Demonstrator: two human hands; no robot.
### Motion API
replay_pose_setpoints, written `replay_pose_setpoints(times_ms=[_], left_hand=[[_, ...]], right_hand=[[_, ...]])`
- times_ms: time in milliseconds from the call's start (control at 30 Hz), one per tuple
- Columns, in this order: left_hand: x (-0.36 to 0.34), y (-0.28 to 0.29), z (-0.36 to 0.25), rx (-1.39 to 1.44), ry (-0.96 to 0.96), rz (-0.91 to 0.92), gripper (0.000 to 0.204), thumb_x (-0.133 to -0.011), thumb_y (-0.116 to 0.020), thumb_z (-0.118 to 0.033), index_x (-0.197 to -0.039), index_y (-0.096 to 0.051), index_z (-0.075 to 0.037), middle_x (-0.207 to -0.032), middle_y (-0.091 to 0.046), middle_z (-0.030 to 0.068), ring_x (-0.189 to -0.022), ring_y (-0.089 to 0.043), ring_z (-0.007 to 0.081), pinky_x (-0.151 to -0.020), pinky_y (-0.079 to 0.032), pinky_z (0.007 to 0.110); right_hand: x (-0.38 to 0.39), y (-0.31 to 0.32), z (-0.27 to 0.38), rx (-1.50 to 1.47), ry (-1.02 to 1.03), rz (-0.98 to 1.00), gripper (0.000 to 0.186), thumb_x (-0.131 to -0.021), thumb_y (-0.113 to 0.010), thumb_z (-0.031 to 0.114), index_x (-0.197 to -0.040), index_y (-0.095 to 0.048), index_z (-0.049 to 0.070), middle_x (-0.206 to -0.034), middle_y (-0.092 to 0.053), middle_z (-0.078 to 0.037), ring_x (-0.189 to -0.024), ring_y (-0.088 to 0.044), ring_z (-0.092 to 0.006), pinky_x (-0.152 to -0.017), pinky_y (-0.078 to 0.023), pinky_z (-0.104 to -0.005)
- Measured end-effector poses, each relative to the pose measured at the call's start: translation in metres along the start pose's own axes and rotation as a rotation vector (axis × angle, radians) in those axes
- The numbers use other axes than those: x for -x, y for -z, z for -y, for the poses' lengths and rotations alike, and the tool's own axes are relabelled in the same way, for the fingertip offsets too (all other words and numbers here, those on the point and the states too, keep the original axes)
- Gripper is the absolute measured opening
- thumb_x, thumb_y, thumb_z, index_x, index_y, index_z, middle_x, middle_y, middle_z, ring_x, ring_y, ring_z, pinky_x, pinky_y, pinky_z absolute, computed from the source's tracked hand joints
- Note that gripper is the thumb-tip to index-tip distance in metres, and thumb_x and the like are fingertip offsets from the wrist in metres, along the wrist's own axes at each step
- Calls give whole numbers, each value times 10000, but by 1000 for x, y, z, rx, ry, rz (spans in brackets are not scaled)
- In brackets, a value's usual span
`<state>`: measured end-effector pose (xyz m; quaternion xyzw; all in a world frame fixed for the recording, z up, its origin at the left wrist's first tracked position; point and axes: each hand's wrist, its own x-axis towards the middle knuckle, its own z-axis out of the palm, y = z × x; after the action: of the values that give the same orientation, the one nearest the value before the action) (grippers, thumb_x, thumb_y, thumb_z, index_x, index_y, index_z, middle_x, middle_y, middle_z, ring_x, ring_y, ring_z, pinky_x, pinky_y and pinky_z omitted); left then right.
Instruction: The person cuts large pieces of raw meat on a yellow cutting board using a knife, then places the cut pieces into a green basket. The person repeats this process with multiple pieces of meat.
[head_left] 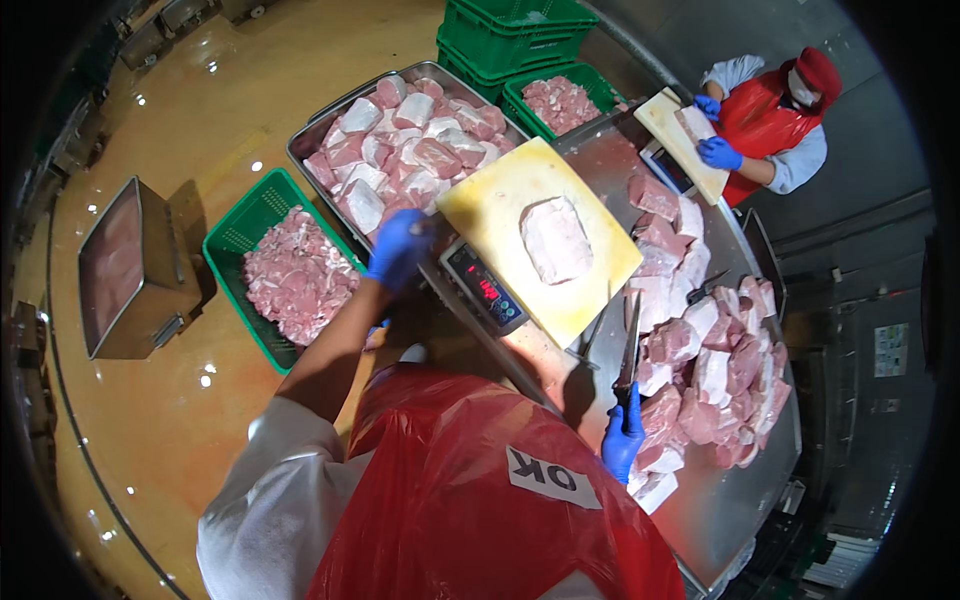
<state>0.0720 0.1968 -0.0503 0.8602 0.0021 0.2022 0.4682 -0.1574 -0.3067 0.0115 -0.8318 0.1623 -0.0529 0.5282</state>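
My right hand [623,438], in a blue glove, is closed around the handle of a knife [631,345], its blade pointing away from me. My left hand [399,250], also blue-gloved, is at the near edge of a metal tub [303,150] heaped with pale meat chunks [410,140]. Its fingers are blurred, and I cannot tell whether they hold anything. Right of it, a trimmed meat slab [557,240] lies flat on a yellowish cutting board [490,205]. A digital scale [484,287] shows at the board's left edge. Beside my knife, large meat pieces [705,375] are piled on the steel table [740,500].
A green crate [222,240] of meat trimmings stands left of the tub. Further left is a metal bin [165,290]. Stacked green crates [515,40] stand at the back. Across the table, a co-worker [765,125] in a red apron handles meat on another board [665,130].
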Motion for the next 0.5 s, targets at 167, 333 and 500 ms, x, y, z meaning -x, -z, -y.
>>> replay_pose_setpoints(times_ms=[167,333,500], left_hand=[[70,143,148,-153,629,95,456,-901,-814,-408,-1094,-743,-1,-900,-767,155,-796,-717,244,-720,-553,420],[115,180,177,-685,478,491,447,-984,-724,-415,-1067,-755,24,-997,-787,218,-889,-758,336,-812,-558,445],[113,141,146,-323,588,150,438,-985,-726,-380,-1108,-768,38,-1116,-786,230,-1013,-766,347,-902,-574,426]], right_hand=[[-11,6,-2,-5,-58,15,585,-1006,-512,-61,-1589,-495,-3,-1467,-637,-116,-1272,-589,-157,-1084,-473,-312],[-17,6,-11,-135,30,-11,596,-1028,-533,-50,-1608,-503,80,-1171,-713,-21,-845,-565,-60,-755,-498,-237],[-11,3,-8,-240,-43,36,604,-1046,-550,-21,-1623,-497,151,-1155,-707,19,-686,-445,-11,-586,-377,-196]])
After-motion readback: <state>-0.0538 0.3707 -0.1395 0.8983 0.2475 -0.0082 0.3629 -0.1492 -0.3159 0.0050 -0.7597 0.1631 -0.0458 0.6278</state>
